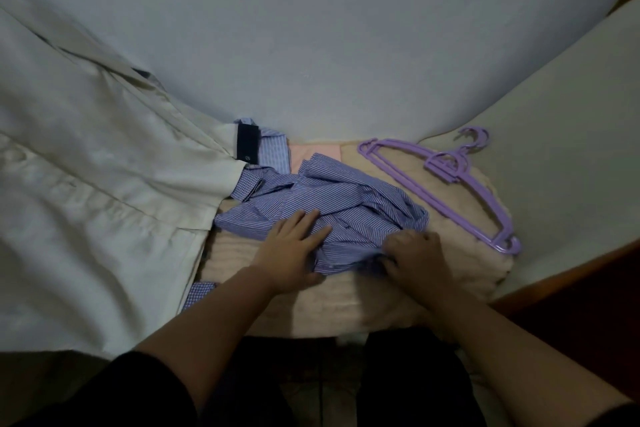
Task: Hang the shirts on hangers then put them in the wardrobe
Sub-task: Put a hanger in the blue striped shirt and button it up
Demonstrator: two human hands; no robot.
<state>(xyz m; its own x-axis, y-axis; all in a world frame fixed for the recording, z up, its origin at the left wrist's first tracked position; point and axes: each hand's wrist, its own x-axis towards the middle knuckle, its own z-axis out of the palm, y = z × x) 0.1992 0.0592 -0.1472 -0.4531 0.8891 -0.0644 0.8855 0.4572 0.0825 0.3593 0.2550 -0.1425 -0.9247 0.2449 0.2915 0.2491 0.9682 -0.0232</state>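
A crumpled blue striped shirt [349, 208] lies on a beige blanket [450, 274]. My left hand [291, 246] rests flat on the shirt's near left part, fingers straight. My right hand [417, 253] pinches the shirt's near edge with curled fingers. A stack of purple plastic hangers [446, 180] lies on the blanket to the right of the shirt, hooks pointing away. A second blue checked shirt [273, 149] lies partly under the striped one, and a cream shirt [86, 184] spreads across the left.
A pale blue wall [311, 28] rises just behind the blanket. A cream cushion or mattress [571, 149] slopes up on the right, with a wooden edge [554, 277] below it. A pink cloth [311, 152] shows behind the striped shirt.
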